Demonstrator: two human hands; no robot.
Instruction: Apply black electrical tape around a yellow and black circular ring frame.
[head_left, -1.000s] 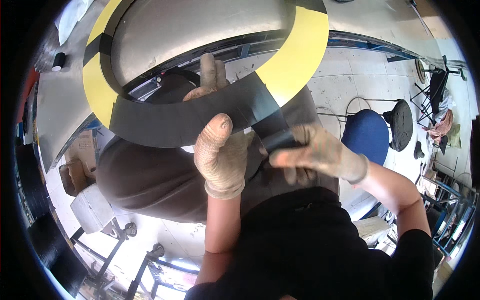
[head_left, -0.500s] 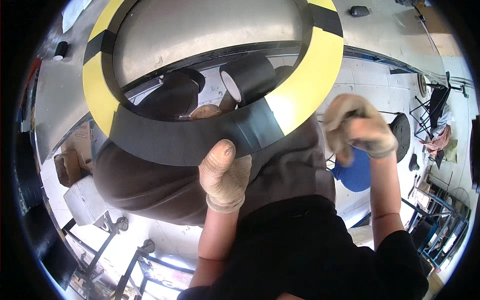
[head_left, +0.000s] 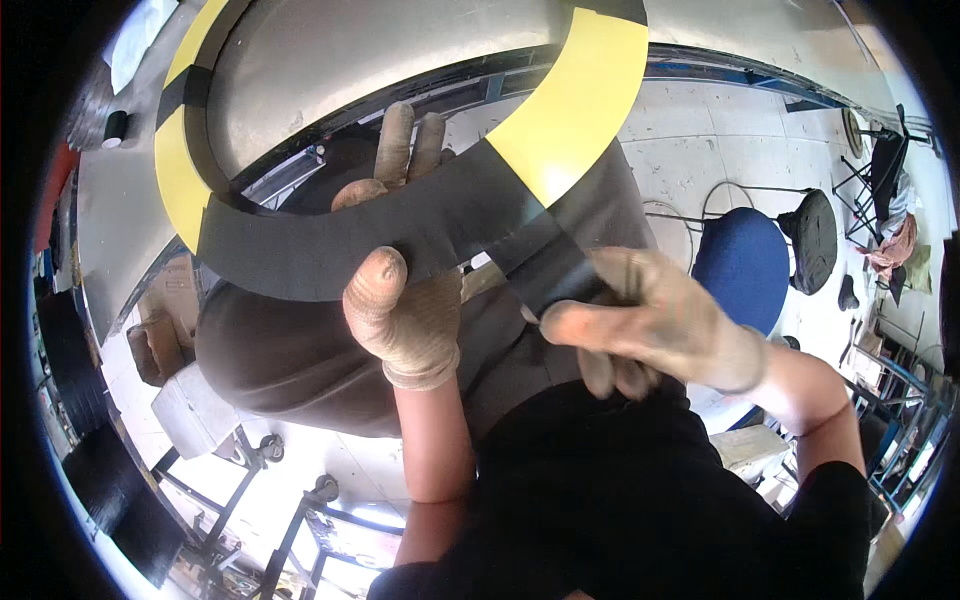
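A gloved left hand [head_left: 405,315] is gripping the yellow-and-black ring [head_left: 330,245] while the right hand [head_left: 650,320] is pinching black tape [head_left: 555,265] stretched rightward from it.

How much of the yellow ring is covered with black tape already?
Done: the near, lower arc of the flat yellow ring is wrapped in wide black tape, and a small black patch sits on its far left side. In hand: the gloved left hand grips the wrapped part while the gloved right hand pulls a black strip tight across it. Left: long yellow stretches on both sides remain bare.
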